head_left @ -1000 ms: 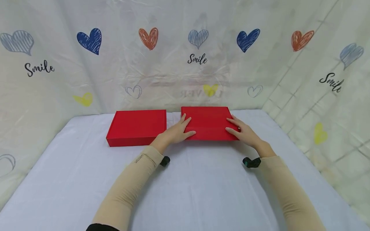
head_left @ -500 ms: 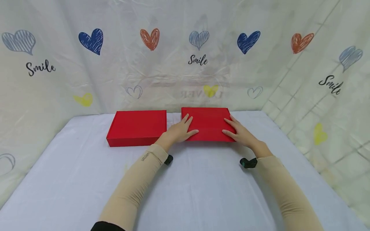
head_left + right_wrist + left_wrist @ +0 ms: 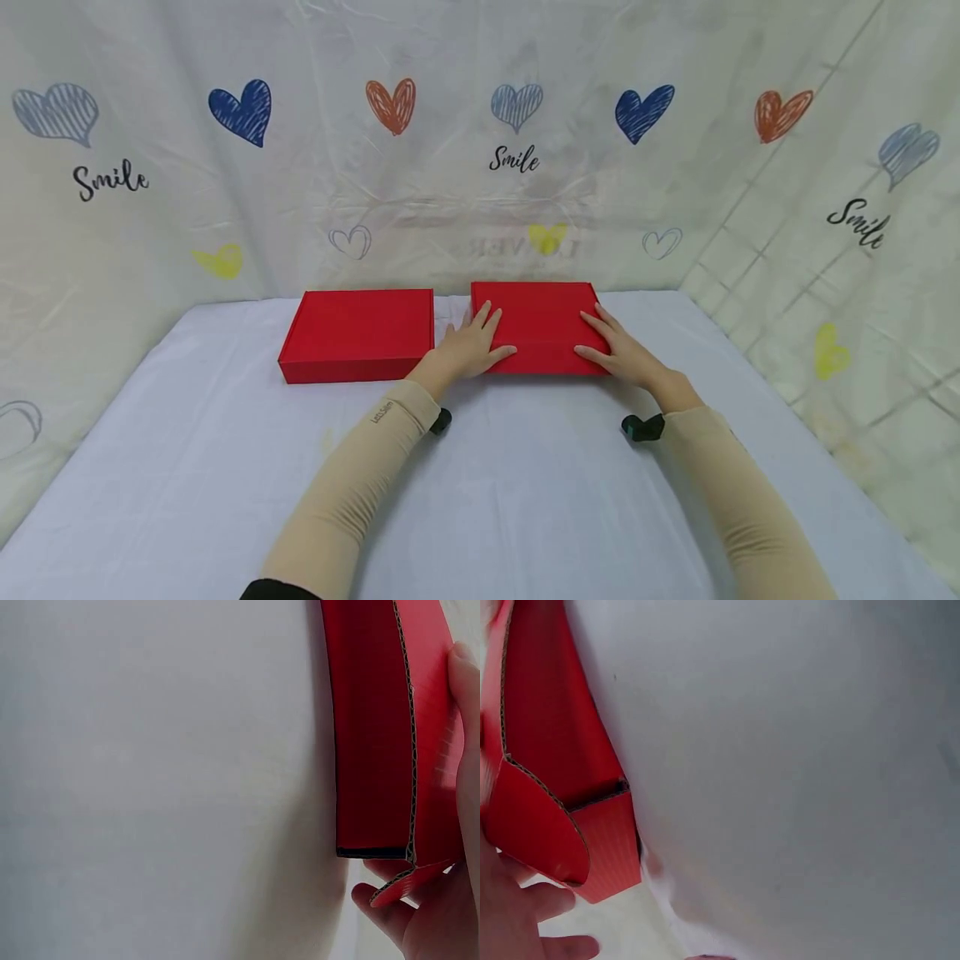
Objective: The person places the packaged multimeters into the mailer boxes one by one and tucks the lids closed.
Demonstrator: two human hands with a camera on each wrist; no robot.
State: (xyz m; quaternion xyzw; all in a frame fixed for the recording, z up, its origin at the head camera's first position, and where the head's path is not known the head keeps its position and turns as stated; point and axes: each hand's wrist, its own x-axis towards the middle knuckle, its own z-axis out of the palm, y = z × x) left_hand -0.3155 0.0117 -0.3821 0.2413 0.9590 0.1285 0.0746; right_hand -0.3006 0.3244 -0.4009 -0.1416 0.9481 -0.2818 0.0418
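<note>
A flat red cardboard box lies at the back of the table, its lid down over the top. My left hand rests on its left side with fingers spread, the thumb on the lid near the front. Opposite, my right hand lies over the right edge, fingers spread and thumb pointing inward. The left wrist view shows a rounded side flap outside the box's front corner. Another flap sticks out past the end of the box in the right wrist view, close to my right fingers.
A second red box, closed, lies just left of the first with a narrow gap between. White cloth covers the table. Behind stands a pale curtain printed with hearts. Black wrist cameras hang under my sleeves.
My right hand has shifted slightly left and my left hand slightly right over the lid. The lid's front edge sits a little lower. The second box has stayed put.
</note>
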